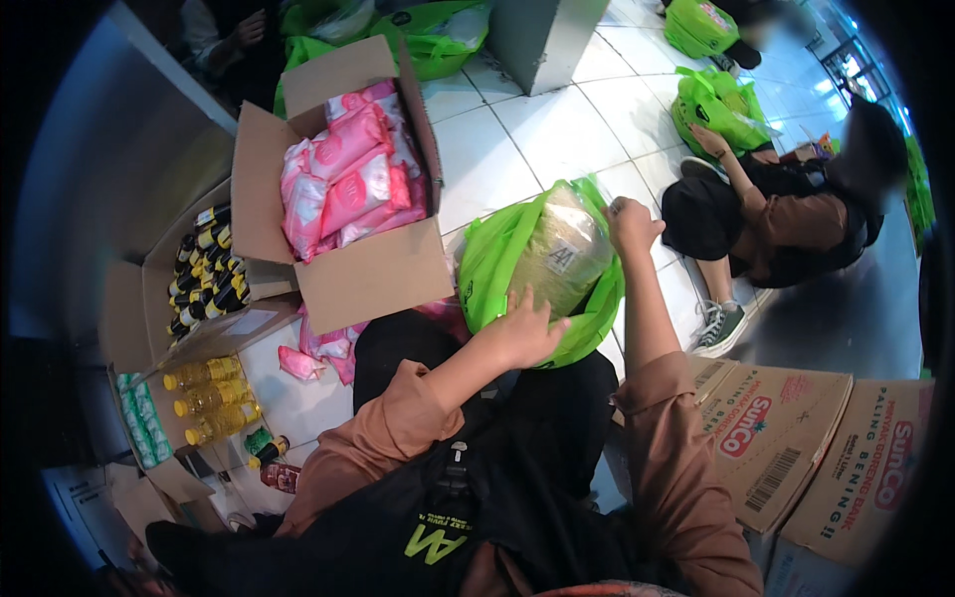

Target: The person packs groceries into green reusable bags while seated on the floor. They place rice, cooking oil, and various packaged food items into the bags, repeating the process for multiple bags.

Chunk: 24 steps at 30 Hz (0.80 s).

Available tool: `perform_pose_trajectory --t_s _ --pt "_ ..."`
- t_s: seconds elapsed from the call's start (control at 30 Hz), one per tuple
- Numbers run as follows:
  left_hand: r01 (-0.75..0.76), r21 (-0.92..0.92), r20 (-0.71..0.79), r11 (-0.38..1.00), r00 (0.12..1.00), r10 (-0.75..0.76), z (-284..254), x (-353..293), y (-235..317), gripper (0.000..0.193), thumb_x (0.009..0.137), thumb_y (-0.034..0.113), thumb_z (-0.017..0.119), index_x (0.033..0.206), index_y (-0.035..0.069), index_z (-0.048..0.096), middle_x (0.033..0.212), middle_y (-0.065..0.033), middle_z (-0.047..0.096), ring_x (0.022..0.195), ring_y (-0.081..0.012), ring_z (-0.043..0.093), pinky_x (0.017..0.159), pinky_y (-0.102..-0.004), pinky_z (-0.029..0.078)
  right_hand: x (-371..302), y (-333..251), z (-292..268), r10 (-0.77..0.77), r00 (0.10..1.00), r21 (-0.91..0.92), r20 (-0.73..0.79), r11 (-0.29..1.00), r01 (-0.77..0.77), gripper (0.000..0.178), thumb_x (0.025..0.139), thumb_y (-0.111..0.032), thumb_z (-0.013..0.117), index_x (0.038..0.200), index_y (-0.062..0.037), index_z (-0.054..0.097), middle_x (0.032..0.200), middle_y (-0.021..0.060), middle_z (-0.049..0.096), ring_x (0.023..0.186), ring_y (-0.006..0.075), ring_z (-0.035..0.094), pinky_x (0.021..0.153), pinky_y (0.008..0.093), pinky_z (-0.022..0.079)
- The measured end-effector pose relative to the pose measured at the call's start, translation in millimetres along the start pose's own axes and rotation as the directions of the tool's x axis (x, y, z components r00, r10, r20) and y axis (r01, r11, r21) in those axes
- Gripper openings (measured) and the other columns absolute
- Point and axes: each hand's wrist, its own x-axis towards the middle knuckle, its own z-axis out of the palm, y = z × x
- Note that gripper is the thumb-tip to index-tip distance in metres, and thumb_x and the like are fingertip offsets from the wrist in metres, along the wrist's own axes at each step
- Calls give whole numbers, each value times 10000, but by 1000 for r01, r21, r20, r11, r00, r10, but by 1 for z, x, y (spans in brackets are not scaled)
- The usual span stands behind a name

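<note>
In front of me, between my legs, a bright green carrier bag [489, 271] sits with its mouth spread. Inside it is a bulging clear plastic bag [559, 239] of pale grains, probably rice. My left hand [524, 333] lies at the near left side of the green bag, fingers spread and resting against it. At the far right rim my right hand [634, 225] is closed, pinching the edge of the green bag. The fingertips of that hand are partly hidden.
An open carton [373, 284] of pink pouches stands to the left. Beyond it are a carton of dark bottles [204, 269] and yellow oil bottles [214, 400]. Closed cartons [786, 438] stack at the right. Another person [796, 219] sits at the right, touching a green bag [718, 107].
</note>
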Motion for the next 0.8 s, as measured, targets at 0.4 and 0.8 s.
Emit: perform_pose_trajectory --t_s 0.4,0.8 --pt "-75 290 671 954 727 -147 -13 -16 -10 1083 627 837 631 1454 163 442 1534 -206 316 1434 -542 79 1089 -701 218 -74 -41 -95 -396 854 -52 -338 914 403 165 830 -219 695 726 -94 666 752 27 636 862 206 623 830 410 394" --pt "-120 306 625 944 773 -104 -9 -21 -15 960 562 802 703 1148 41 690 1145 -135 682 1113 -325 617 1021 -614 375 -71 -27 -75 -325 734 -109 -596 939 326 150 810 -227 750 714 -149 664 800 -40 669 920 141 637 1016 493 306"
